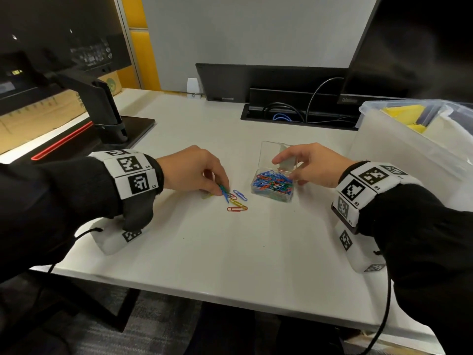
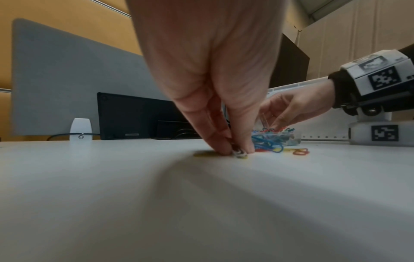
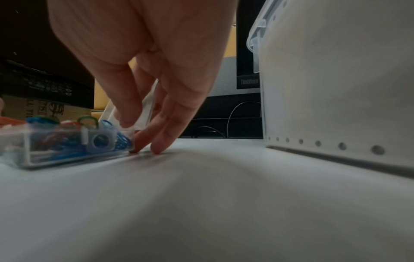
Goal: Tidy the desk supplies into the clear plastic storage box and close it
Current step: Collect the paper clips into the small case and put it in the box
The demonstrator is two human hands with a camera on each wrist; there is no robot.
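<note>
A small clear clip box [image 1: 272, 187] full of coloured paper clips sits mid-desk with its lid [image 1: 271, 152] standing open. My right hand [image 1: 289, 170] holds it at the lid and right side; in the right wrist view the right hand [image 3: 143, 140] has its thumb on the clip box [image 3: 67, 143] corner and fingertips [image 3: 159, 148] on the desk. Several loose paper clips [image 1: 236, 203] lie left of the box. My left hand [image 1: 220, 190] pinches a few blue and green clips there, also shown as the left hand [image 2: 237, 151] on the desk. The large clear storage box [image 1: 384, 139] stands at the right, open.
A monitor stand [image 1: 110, 119] rises at the back left. A cable tray [image 1: 294, 116] and a dark monitor [image 1: 409, 47] sit behind the clip box. The storage box wall [image 3: 336, 88] is close to my right hand. The white desk [image 1: 230, 252] stretches toward me.
</note>
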